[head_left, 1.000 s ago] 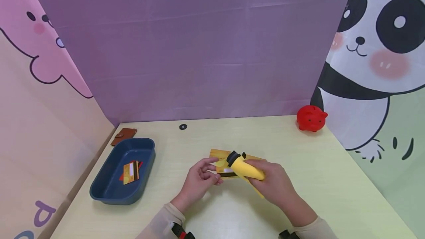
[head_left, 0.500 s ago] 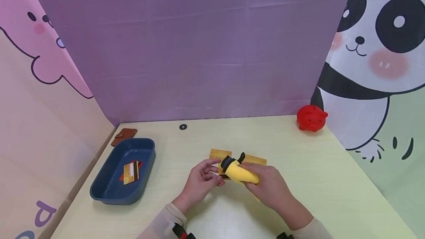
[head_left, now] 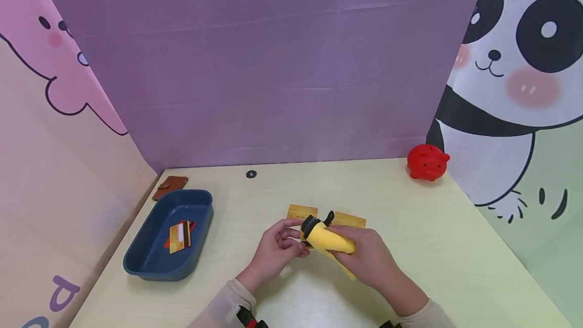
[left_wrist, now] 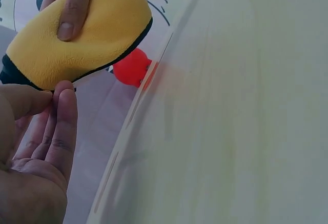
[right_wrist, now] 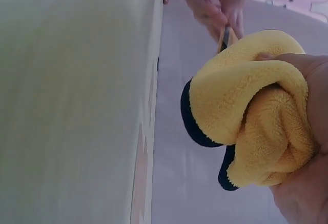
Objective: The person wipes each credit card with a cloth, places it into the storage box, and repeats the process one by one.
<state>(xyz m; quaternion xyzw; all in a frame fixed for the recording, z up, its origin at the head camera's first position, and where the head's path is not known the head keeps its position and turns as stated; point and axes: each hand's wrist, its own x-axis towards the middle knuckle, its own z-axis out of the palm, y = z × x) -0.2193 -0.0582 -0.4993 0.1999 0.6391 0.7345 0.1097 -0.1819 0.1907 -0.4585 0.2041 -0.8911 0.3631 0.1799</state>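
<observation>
My left hand (head_left: 276, 248) pinches a gold bank card (right_wrist: 224, 40) by its edge, just above the table. Most of that card is hidden behind a yellow cleaning cloth (head_left: 329, 239) with black edging. My right hand (head_left: 370, 257) grips the cloth, which is bunched up and lies against the card. Close to the left fingertips, the cloth's dark edge shows in the left wrist view. Behind the hands, a gold card (head_left: 302, 211) and a second gold card (head_left: 349, 219) lie on the table, both partly covered.
At left stands a blue tray (head_left: 132, 262) holding a gold card (head_left: 177, 239) over something red. A brown wallet (head_left: 172, 184) lies behind it. Near the back edge are a small black disc (head_left: 251, 174) and, at right, a red piggy bank (head_left: 427, 162).
My right hand has slid the cloth leftward along the held card, up to the left fingertips, covering its striped face. The left hand has barely moved.
</observation>
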